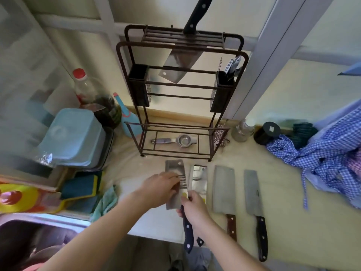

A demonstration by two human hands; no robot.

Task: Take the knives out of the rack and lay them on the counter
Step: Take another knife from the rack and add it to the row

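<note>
A dark metal rack [180, 96] stands at the back of the counter with one black-handled cleaver [180, 61] still hanging in its top slots. My right hand [195, 208] grips the dark handle of another cleaver [174, 184], while my left hand [162, 187] rests on its blade, low over the counter [283, 192]. To its right lie three more cleavers: a shiny one [198, 180] partly hidden by my right hand, a brown-handled one [223, 192] and a black-handled one [253, 198].
A blue checked cloth [322, 153] is heaped at the right. A squeezer [175, 140] lies under the rack. A bottle [93, 94], a blue tub [72, 137], sponges [80, 186] and a sink [35, 237] fill the left side. Jars [254, 132] stand by the wall.
</note>
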